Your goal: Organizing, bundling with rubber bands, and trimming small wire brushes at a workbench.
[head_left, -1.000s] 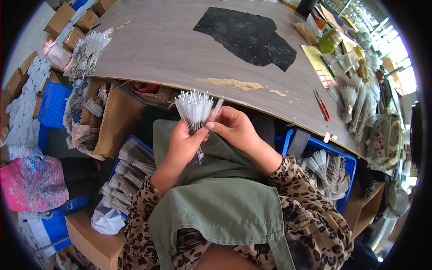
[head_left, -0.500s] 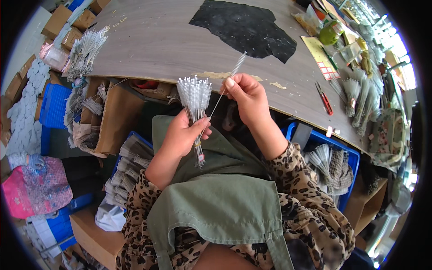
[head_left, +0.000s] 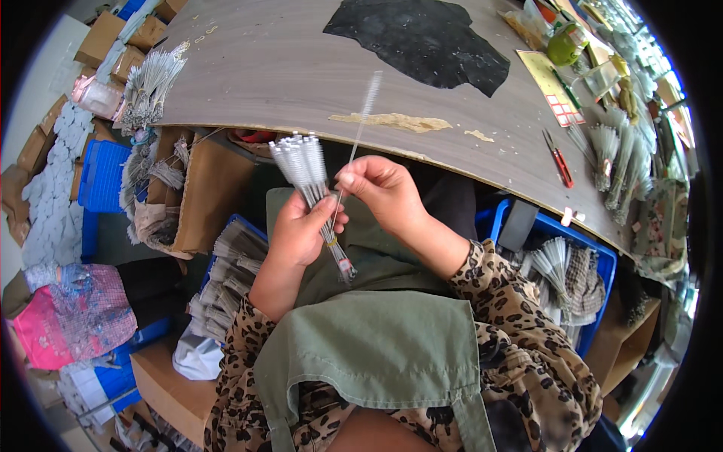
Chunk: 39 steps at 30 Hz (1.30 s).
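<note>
Gripping a bundle of thin white brushes [head_left: 309, 181] at its wire stems, the left hand [head_left: 301, 230] is closed around it at frame centre; the right hand [head_left: 380, 188] pinches a single brush [head_left: 363, 113] pointing toward 12 o'clock. Light, springy, bristles likely crush (hold the twisted wire). Table edge [head_left: 248, 90] close ahead; red scissors [head_left: 559, 160] at 2 o'clock, blue crate [head_left: 595, 260] at 4.
</note>
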Available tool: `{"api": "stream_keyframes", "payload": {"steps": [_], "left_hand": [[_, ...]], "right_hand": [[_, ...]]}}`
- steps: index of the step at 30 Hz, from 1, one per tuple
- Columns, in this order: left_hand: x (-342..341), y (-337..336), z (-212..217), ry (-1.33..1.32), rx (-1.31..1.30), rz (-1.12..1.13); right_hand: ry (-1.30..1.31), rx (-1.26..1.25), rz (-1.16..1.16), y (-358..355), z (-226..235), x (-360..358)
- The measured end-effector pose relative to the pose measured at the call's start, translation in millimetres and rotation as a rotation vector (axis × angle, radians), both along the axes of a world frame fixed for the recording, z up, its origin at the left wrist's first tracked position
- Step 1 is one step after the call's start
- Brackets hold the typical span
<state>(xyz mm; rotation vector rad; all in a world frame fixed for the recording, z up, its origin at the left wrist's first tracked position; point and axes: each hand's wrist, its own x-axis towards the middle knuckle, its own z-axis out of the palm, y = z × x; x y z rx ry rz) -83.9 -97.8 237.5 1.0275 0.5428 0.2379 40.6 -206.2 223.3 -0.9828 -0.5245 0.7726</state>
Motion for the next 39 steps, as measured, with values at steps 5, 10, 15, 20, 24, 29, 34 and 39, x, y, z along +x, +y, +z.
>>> {"api": "stream_keyframes", "payload": {"steps": [5,10,15,20,24,29,34,39], "left_hand": [[7.1,13.5,11.7,-0.153,-0.134,0.115],[13.8,-5.7,2.0,-0.075,-0.057,0.049],[8.5,-17.9,-14.2,0.129,0.06,0.054],[14.8,1.0,20.4,0.016,0.12,0.28],[32.5,-8.4,33.8,0.01,0.337,0.274],[31.7,-12.4,28.9,0.107,0.371,0.247],[21.6,-9.2,20.2,0.07,0.266,0.251],[3.3,-5.2,26.2,0.021,0.269,0.316]], "right_hand": [[0.051,0.188,-0.25,4.8,12.8,13.2],[0.057,0.148,-0.151,12.4,3.9,1.5],[0.048,0.394,-0.608,-8.7,53.4,66.8],[-0.056,-0.105,-0.015,-21.3,38.4,28.2],[0.095,-0.064,0.092,-15.6,3.6,-14.3],[0.062,-0.13,0.146,-14.0,-1.9,-24.7],[-0.847,-0.316,-0.056,-42.8,25.7,17.9],[-1.425,-1.085,-0.889,-144.9,34.8,134.1]]}}
